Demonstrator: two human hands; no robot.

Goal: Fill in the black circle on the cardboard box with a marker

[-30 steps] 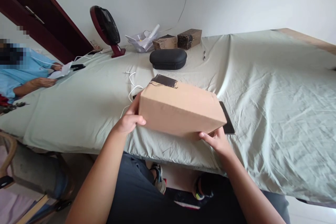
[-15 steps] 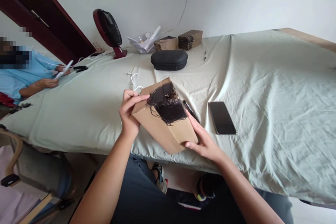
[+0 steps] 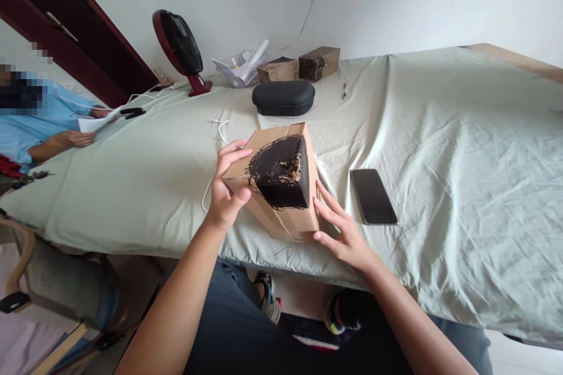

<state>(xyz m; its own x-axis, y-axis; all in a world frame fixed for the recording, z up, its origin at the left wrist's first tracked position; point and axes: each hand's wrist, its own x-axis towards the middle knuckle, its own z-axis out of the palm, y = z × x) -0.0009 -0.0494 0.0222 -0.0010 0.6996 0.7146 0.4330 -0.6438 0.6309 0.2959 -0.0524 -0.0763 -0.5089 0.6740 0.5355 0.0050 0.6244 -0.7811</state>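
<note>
I hold a brown cardboard box (image 3: 281,220) tilted above the near edge of the bed, its end face scribbled over in black marker. My left hand (image 3: 226,190) grips the box's left corner with thumb and fingers curled round it. My right hand (image 3: 341,231) rests flat against the box's right side, fingers stretched out. A black phone (image 3: 373,196) lies face up on the sheet just right of my right hand.
A pale green sheet (image 3: 440,146) covers the bed. A black oval case (image 3: 284,98), two small boxes (image 3: 299,67), a plastic bag, a red fan (image 3: 178,47), a pen (image 3: 343,91) and a white cable (image 3: 222,132) lie further back. Another person (image 3: 48,123) in blue sits at the left.
I have turned the box from lying flat and wide to standing on a corner, with the blackened end face toward me. The phone it hid now shows.
</note>
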